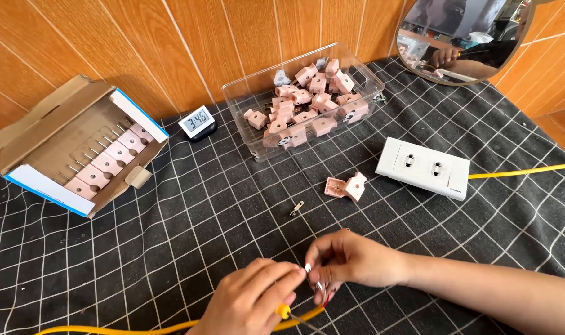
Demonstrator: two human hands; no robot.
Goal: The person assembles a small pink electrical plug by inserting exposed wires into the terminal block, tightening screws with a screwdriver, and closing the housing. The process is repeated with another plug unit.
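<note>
My left hand (251,301) grips a small screwdriver with a yellow handle tip (284,310), its shaft pointing down to the right. My right hand (344,257) pinches the stripped end of a yellow cable (171,327) with a small metal prong between thumb and fingers, right against the left hand. On the cloth just beyond lie an opened pink plug shell in two halves (346,185) and a loose metal prong (296,208).
A clear plastic bin (261,84) holds several pink plug parts. An open cardboard box (78,146) at the left holds a row of assembled pink plugs. A small digital clock (197,121), a white double socket (422,167) with a yellow cord and a round mirror (465,37) stand around.
</note>
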